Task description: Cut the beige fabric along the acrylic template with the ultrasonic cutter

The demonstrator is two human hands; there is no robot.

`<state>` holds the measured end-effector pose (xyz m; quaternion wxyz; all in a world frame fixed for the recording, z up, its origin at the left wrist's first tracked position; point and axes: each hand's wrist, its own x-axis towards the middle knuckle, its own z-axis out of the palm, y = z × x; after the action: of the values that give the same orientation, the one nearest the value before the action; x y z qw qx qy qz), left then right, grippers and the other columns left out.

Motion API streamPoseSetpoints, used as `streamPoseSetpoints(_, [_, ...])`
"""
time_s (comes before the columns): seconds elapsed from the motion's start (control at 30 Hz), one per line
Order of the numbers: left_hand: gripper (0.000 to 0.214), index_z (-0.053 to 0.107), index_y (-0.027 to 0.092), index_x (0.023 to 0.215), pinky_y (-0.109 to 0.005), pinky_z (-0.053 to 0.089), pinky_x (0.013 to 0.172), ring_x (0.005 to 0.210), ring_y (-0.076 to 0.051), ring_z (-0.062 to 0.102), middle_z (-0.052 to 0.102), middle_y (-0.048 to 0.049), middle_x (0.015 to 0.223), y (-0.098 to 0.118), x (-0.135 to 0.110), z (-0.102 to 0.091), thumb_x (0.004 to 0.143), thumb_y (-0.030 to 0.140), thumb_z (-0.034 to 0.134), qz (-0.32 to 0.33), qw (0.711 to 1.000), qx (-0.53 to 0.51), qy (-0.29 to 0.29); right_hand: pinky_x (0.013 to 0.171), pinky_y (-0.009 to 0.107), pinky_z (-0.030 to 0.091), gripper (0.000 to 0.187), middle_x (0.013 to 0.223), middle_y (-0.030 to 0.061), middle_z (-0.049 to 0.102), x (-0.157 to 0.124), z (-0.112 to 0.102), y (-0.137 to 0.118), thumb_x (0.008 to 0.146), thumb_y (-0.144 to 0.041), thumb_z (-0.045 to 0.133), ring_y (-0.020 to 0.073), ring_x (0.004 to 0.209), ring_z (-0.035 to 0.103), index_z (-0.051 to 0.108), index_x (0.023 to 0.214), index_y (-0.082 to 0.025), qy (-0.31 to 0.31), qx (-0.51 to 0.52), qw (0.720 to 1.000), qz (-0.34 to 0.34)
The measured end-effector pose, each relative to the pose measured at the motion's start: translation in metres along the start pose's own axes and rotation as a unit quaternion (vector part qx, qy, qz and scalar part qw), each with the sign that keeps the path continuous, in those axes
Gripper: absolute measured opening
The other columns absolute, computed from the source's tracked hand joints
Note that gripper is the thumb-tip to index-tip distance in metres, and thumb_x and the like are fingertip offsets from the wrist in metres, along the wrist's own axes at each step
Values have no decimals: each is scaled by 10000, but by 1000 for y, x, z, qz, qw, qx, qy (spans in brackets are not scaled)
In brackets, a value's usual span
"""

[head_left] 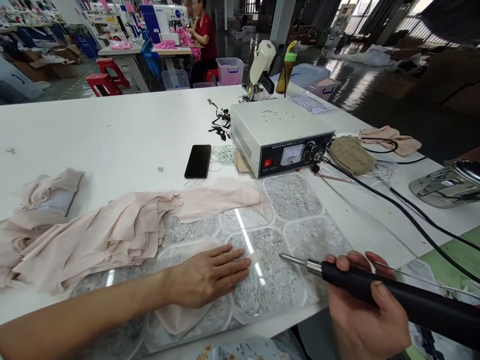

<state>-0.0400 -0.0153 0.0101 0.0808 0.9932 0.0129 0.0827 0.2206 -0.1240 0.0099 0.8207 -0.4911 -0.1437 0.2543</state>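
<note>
My left hand point(210, 277) lies flat, fingers stretched out, on a small pale pink cloth piece point(180, 322) over a clear patterned mat point(268, 300). A small pale round spot point(256, 257) shows just past its fingertips. In my right hand point(369, 310) is a black handheld welding tool point(405, 295), its pointed metal tip aimed left, above the mat and apart from the cloth. A thin metal rod point(423, 280) runs beside the tool by the fingers. Layered pink cloth strips point(108, 232) lie to the left, and another pink strip point(221, 200) stretches across the mat's back.
A control box point(285, 135) with a dial stands behind the mat, a black cable point(397, 210) running off right. Around it are a phone point(197, 161), brown patches point(352, 155), a glass jar point(446, 185) and a bottle point(287, 70). A person in red point(208, 35) sits at a sewing machine beyond.
</note>
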Motion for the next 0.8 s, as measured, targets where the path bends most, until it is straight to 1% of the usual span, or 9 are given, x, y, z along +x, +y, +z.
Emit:
streamPoseSetpoints(0.13, [370, 488, 62, 1330, -417, 269, 1170, 1378, -264, 359, 455, -111, 1432, 0, 0, 1, 1013, 209, 366, -3, 1000, -5, -5, 582, 342, 435, 215, 793, -1, 537, 4, 7, -1, 718, -265, 504, 127, 576, 477, 627, 890, -227, -21, 16, 999, -29])
streamPoseSetpoints(0.2, [373, 481, 68, 1338, -412, 258, 1175, 1380, -260, 357, 444, -106, 1440, 0, 0, 0, 1016, 213, 361, -7, 1000, -7, -13, 547, 329, 404, 221, 782, -3, 532, 4, 12, -1, 711, -270, 499, 120, 541, 459, 621, 890, -225, -41, 22, 998, -30])
streamPoseSetpoints(0.3, [375, 482, 76, 1342, -402, 242, 1183, 1378, -251, 362, 437, -101, 1443, -1, 0, -2, 1018, 221, 361, -11, 1000, -7, -17, 531, 329, 393, 193, 774, -3, 537, 3, 21, -1, 715, -269, 518, 117, 522, 458, 621, 872, -222, -78, 30, 996, -22])
streamPoseSetpoints(0.4, [372, 490, 64, 1333, -408, 249, 1181, 1369, -260, 376, 448, -107, 1435, -1, 1, -2, 1016, 216, 369, -7, 1000, -10, -17, 511, 322, 396, 199, 760, -4, 538, 1, 28, 0, 718, -262, 534, 115, 510, 466, 625, 890, -222, -119, 28, 992, -36])
streamPoseSetpoints(0.5, [372, 491, 66, 1335, -417, 273, 1173, 1375, -261, 366, 465, -116, 1422, -1, 1, -1, 1010, 207, 378, -8, 1000, -24, -10, 513, 329, 411, 201, 766, -4, 528, 1, 29, 2, 735, -271, 523, 116, 509, 474, 613, 911, -231, -149, 14, 987, -52])
streamPoseSetpoints(0.8, [383, 469, 97, 1363, -408, 278, 1172, 1383, -244, 356, 483, -115, 1410, -3, 2, -5, 1006, 201, 377, -10, 999, -46, -9, 502, 315, 432, 177, 778, -3, 523, 2, 31, 3, 740, -257, 537, 105, 508, 490, 605, 898, -217, -160, 20, 986, -50])
